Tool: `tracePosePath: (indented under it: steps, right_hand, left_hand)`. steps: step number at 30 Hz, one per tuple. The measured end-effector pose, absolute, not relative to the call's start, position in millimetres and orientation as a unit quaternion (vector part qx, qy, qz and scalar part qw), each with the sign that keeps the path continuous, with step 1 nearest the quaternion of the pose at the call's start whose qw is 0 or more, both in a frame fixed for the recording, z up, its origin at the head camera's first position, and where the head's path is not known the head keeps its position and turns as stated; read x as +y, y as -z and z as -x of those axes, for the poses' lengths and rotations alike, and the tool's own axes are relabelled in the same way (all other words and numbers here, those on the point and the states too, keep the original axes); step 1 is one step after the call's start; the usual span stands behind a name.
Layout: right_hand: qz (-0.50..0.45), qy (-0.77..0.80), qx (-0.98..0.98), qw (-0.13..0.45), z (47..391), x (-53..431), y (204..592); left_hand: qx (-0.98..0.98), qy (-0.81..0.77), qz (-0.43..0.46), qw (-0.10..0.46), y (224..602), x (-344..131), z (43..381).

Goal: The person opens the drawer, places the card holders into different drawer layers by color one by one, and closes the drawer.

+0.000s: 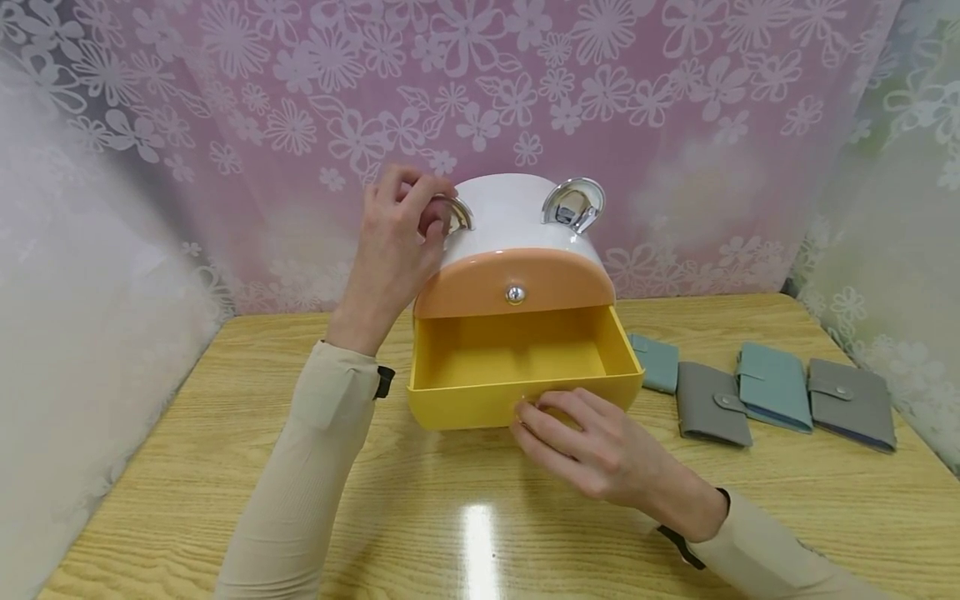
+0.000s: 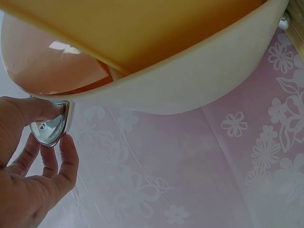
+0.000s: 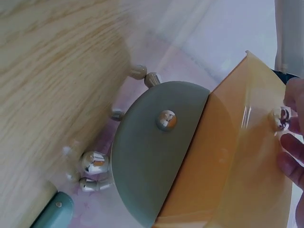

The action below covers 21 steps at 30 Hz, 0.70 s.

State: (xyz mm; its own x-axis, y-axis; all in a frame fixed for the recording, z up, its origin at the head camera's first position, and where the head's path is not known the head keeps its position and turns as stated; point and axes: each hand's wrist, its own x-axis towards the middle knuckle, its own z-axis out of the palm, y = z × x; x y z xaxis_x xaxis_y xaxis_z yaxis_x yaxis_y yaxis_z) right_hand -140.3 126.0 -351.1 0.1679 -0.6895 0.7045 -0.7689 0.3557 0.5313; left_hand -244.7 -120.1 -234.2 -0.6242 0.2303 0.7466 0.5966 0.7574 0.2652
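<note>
A rounded drawer box (image 1: 506, 200) with a white shell stands on the table. Its upper front (image 1: 465, 287) is orange with a silver knob (image 1: 515, 294), and a yellow drawer (image 1: 450, 404) below is pulled out with nothing inside. My left hand (image 1: 397, 237) grips the box's left silver ear (image 2: 50, 126) between thumb and fingers. At the drawer's front, my right hand (image 1: 588, 442) pinches its silver knob (image 3: 280, 118). Beneath the yellow drawer, the right wrist view shows a grey-green half-round front (image 3: 152, 147) with a silver knob (image 3: 166, 120), closed.
To the right of the box lie a small teal wallet (image 1: 657, 364), a grey wallet (image 1: 708, 404), a larger teal wallet (image 1: 772, 385) and another grey wallet (image 1: 851, 404). Behind the wooden table (image 1: 247, 392) hangs a pink flowered curtain (image 1: 337, 100).
</note>
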Motion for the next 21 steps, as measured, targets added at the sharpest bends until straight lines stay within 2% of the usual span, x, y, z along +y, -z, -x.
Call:
tracePosePath:
  steps: [10, 21]
  right_hand:
    - [-0.53, -0.1, -0.603, 0.588, 145.9, 129.4, 329.6]
    - [-0.497, -0.108, -0.643, 0.574, 147.7, 145.6, 322.7]
  left_hand:
    - [-0.862, 0.251, 0.243, 0.368, 233.9, -120.0, 245.7]
    - [-0.862, 0.25, 0.243, 0.368, 234.0, -120.3, 246.1]
